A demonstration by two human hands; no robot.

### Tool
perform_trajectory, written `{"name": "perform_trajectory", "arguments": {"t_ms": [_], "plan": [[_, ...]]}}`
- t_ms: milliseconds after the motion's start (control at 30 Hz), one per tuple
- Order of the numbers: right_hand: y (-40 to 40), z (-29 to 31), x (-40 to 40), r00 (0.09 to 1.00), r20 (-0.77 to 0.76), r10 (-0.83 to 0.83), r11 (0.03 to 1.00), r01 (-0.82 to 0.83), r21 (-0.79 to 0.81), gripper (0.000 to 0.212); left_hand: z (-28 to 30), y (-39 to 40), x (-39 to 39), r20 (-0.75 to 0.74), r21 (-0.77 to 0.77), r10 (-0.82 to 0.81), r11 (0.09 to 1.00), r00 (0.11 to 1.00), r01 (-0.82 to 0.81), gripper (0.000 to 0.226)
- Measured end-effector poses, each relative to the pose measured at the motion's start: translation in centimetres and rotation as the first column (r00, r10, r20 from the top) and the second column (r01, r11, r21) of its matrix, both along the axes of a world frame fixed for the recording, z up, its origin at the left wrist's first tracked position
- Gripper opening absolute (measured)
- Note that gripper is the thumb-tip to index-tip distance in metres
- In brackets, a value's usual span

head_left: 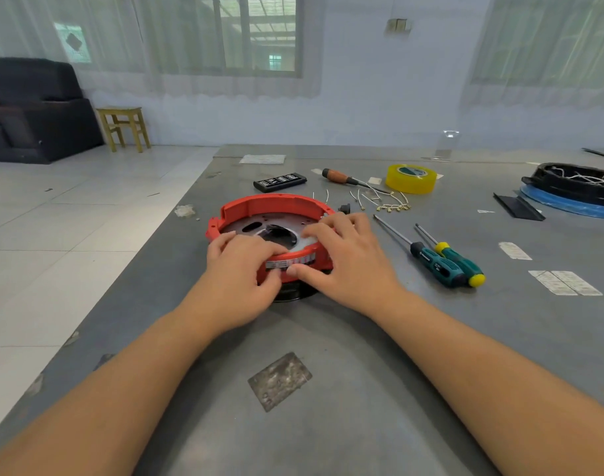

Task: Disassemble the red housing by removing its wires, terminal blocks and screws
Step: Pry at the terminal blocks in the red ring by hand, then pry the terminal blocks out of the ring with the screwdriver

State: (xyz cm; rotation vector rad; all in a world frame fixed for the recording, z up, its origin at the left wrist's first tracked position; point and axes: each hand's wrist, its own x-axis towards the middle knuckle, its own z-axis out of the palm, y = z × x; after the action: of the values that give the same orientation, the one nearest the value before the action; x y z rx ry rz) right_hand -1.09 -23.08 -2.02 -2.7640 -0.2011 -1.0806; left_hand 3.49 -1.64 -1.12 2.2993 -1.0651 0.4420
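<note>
The round red housing (259,206) lies on the grey table (328,355), with a dark inner plate and a black base under its near side. My left hand (240,269) grips the housing's near rim, fingers curled over the top and thumb on the labelled outer wall. My right hand (345,259) holds the near right rim the same way, fingers reaching inside over a white part, thumb on the label. Several loose white wires (386,202) with brass terminals lie on the table behind the housing. A small black part (344,208) sits beside its far right edge.
Two green-handled screwdrivers (444,261) lie right of the housing. Behind are a wooden-handled screwdriver (341,178), a black bit case (280,182) and a yellow tape roll (410,178). A black tray of wires (575,183) sits far right. The table's left edge runs near the housing.
</note>
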Motion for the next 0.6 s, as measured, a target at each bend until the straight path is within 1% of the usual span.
{"name": "perform_trajectory", "arguments": {"t_ms": [67, 100, 167, 233, 267, 333, 400, 467, 533, 600], "plan": [[-1.0, 0.4, 0.0, 0.997, -0.053, 0.064, 0.998, -0.062, 0.027, 0.064, 0.4, 0.9, 0.8, -0.028, -0.029, 0.011, 1.0, 1.0, -0.012, 0.028], [-1.9, 0.5, -0.1, 0.993, -0.086, 0.087, 0.996, -0.084, 0.031, 0.068, 0.6, 1.6, 1.3, -0.044, -0.058, 0.005, 0.998, 0.999, -0.008, 0.028], [-3.7, 0.6, -0.3, 0.974, -0.203, 0.096, 0.995, -0.091, 0.034, 0.078, 0.7, 2.8, 2.3, -0.096, -0.152, -0.015, 0.988, 0.995, 0.0, 0.045], [-4.6, 0.5, -0.2, 0.94, -0.325, 0.103, 0.994, -0.086, 0.067, 0.081, 0.5, 3.3, 2.9, -0.139, -0.224, 0.006, 0.974, 0.99, -0.037, 0.055], [-4.7, 0.4, -0.1, 0.937, -0.328, 0.118, 0.992, -0.095, 0.085, 0.079, 0.3, 3.2, 3.0, -0.132, -0.226, 0.035, 0.972, 0.991, -0.064, 0.056], [-4.0, 0.3, 0.1, 0.965, -0.236, 0.116, 0.991, -0.097, 0.09, 0.076, -0.1, 2.7, 2.9, -0.086, -0.222, 0.09, 0.969, 0.992, -0.107, 0.057], [-2.3, -0.2, 0.2, 0.988, -0.149, 0.027, 0.999, -0.02, 0.048, 0.079, -0.4, 2.0, 2.4, -0.01, -0.223, 0.098, 0.97, 0.995, -0.098, 0.053], [-0.8, -0.6, 0.3, 0.992, -0.098, -0.076, 0.997, 0.077, 0.003, 0.083, -0.5, 1.6, 1.9, 0.055, -0.194, 0.081, 0.979, 0.995, -0.069, 0.044], [-0.3, -0.6, 0.3, 0.992, -0.081, -0.093, 0.996, 0.092, -0.011, 0.083, -0.6, 1.6, 2.0, 0.024, -0.15, 0.068, 0.987, 0.997, -0.064, 0.043], [-1.2, -0.4, 0.2, 0.993, -0.113, -0.025, 1.0, 0.023, -0.014, 0.078, -0.7, 2.0, 2.3, -0.04, -0.106, 0.044, 0.993, 0.998, -0.048, 0.056]]}}
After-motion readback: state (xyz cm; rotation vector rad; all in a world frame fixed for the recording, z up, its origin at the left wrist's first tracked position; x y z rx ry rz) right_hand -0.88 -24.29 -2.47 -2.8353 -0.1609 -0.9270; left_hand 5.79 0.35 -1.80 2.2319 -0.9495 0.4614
